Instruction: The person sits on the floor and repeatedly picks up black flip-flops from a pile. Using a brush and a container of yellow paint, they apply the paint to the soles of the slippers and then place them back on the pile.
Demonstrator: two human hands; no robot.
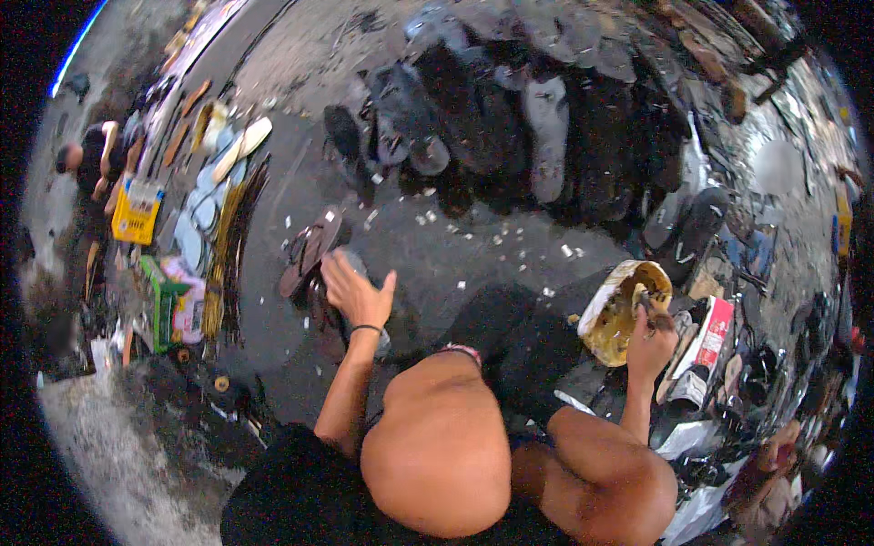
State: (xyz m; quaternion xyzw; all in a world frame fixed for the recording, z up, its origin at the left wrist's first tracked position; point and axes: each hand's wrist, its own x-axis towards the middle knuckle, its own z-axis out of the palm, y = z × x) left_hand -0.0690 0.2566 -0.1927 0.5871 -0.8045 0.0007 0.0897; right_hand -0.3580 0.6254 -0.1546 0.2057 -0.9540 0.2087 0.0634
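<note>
Far at the left edge, crouched a second person (86, 159), small and blurred. Just right of that, lay a yellow crate (137, 212), then a green box (159, 300) lower down, beside a bundle of thin yellowish sticks (223, 264). Higher up, toward the upper left, rested a pale sandal sole (244, 146) on the dark ground (455, 246), strewn with white scraps.

Left of centre, lay a brown flip-flop (312, 250) with its strap up. Directly below it, spread the left hand (357, 293), fingers loosely open and thumb out, pressed down on a dark shoe (350, 305) mostly hidden under the palm; gripped or merely steadied, could not be told. Around the wrist, sat a thin dark band (367, 328).

Across the upper middle, stood a crowded row of dark shoes and soles (510, 127).

Right of centre, sat an open tin of yellowish glue (626, 314), its rim ragged. At its right rim, closed the right hand (651, 344), fingers curled round what seemed a small brush (652, 308), its tip dipped into the tin. Further right, touching the hand's far side, leaned a red and white carton (708, 341). Low in the frame, bulked bare knees.
</note>
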